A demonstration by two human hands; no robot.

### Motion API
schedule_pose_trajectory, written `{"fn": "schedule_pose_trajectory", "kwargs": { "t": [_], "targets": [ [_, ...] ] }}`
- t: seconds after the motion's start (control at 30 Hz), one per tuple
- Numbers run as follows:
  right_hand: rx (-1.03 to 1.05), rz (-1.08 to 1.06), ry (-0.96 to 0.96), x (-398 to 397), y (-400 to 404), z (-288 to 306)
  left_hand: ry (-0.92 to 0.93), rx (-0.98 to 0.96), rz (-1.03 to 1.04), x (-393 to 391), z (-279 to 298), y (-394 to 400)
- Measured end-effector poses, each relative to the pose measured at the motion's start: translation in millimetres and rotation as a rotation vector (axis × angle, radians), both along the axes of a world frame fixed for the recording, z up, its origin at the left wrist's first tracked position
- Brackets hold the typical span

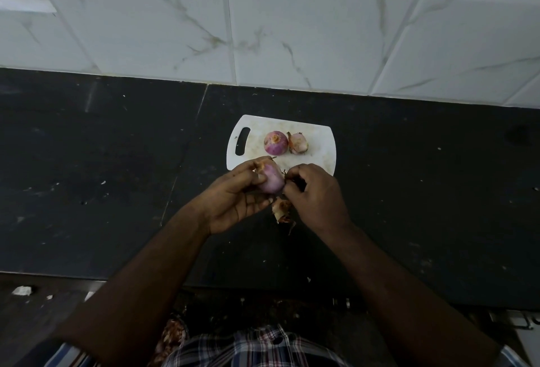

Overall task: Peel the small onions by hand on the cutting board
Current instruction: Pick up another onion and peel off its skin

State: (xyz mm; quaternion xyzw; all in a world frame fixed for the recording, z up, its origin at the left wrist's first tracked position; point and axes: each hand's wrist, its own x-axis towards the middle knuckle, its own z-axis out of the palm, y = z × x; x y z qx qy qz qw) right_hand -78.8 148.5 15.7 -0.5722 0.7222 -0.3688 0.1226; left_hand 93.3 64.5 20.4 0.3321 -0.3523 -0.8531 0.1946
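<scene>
My left hand [238, 195] holds a small purple onion [271, 181] just in front of the white cutting board [321, 144]. My right hand [317, 191] pinches a strip of dry skin at the onion's right side. Two more small onions lie on the board: a round purple one [275, 142] and, touching its right side, a paler one [298, 143] with loose skin. A heap of brown peel [282, 211] lies on the counter below and between my hands.
The board sits on a dark stone counter [117, 176] against a white tiled wall [292, 30]. The counter's front edge runs near my body. Small scraps dot the counter.
</scene>
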Motion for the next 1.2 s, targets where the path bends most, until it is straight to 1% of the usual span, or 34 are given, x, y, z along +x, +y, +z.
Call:
{"fn": "schedule_pose_trajectory", "kwargs": {
  "t": [0.07, 0.13, 0.2, 0.3, 0.37, 0.43, 0.5, 0.57, 0.6, 0.67, 0.7, 0.73, 0.8, 0.83, 0.9, 1.0, 1.1, 1.2],
  "targets": [
    [0.002, 0.035, 0.057, -3.3, 1.1, -0.5, -0.004, -0.012, -0.039, -1.2, -0.8, 0.1],
    [-0.002, 0.063, 0.089, -2.4, 1.8, -1.2, -0.056, -0.054, -0.021, -4.3, -2.3, 0.8],
    [-0.008, 0.017, 0.042, 1.0, 2.8, -1.3, -0.091, -0.085, 0.026, -8.1, -3.6, 1.2],
    [0.003, -0.14, -0.069, -7.5, 1.3, -3.4, -0.083, -0.104, 0.028, -9.2, -2.7, 1.2],
    [0.071, -0.107, -0.074, -18.7, 0.9, -2.4, -0.1, -0.132, 0.01, -6.5, 0.0, 1.9],
    [0.156, -0.021, 0.004, -26.1, 1.7, -0.7, -0.143, -0.19, -0.011, -3.9, 0.9, 2.6],
    [0.146, -0.034, 0.036, -29.5, 2.3, 1.9, -0.181, -0.242, -0.017, -3.9, 1.0, 3.4],
    [0.129, -0.079, -0.027, -32.1, 1.2, 7.2, -0.23, -0.289, -0.013, -4.1, -0.1, 3.7],
    [0.172, -0.06, -0.045, -32.1, -0.1, 10.4, -0.252, -0.305, -0.012, -4.4, -0.5, 3.3],
    [0.332, 0.035, -0.012, -31.5, -1.2, 14.6, -0.275, -0.338, -0.027, -3.4, -1.8, 2.8],
    [0.366, 0.053, 0.002, -31.7, -1.4, 17.6, -0.286, -0.36, -0.038, -3.0, -1.7, 3.1],
    [0.355, 0.042, -0.007, -31.4, -1.5, 22.3, -0.303, -0.384, -0.043, -2.5, -2.2, 2.6],
    [0.245, 0.013, -0.055, -27.7, -2.3, 32.0, -0.335, -0.436, -0.047, -2.8, -2.6, 1.8],
    [0.201, 0.039, -0.083, -23.7, -2.7, 36.6, -0.346, -0.465, -0.049, -3.4, -2.3, 2.4],
    [0.169, 0.162, -0.127, -14.3, -5.6, 42.5, -0.352, -0.53, -0.052, -5.6, -0.7, 3.6],
    [0.183, 0.298, -0.096, -5.3, -12.1, 40.4, -0.328, -0.599, -0.058, -7.3, 0.9, 6.1],
    [0.192, 0.32, -0.06, -6.4, -16.5, 35.9, -0.372, -0.676, -0.064, -7.4, 0.6, 6.3],
    [0.122, 0.317, -0.025, -7.2, -16.8, 31.6, -0.402, -0.723, -0.082, -7.1, 0.0, 5.2]
  ]
}}
